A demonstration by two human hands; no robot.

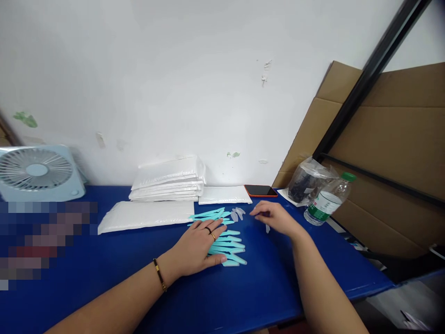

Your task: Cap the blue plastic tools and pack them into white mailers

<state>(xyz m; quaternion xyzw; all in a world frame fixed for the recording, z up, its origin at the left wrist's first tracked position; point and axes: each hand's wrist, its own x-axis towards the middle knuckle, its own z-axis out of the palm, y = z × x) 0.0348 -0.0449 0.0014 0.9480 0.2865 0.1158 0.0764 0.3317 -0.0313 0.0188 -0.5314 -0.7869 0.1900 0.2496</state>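
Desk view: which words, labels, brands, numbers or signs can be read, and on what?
No text is readable.
Bottle: green-and-white label, print too small and blurred.
Plastic bag: pale patch inside, too blurred to tell.
Phone: dark screen, no visible text.
Turquoise sticks: no legible marking.

No text is legible; between three and four o'clock, the bottle (pixel 330 198) wears a green-and-white label (pixel 321 208), its print too small.

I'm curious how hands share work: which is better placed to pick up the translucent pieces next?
Probably the right hand: it is close beside the translucent pieces, while the left hand lies spread across the turquoise sticks.
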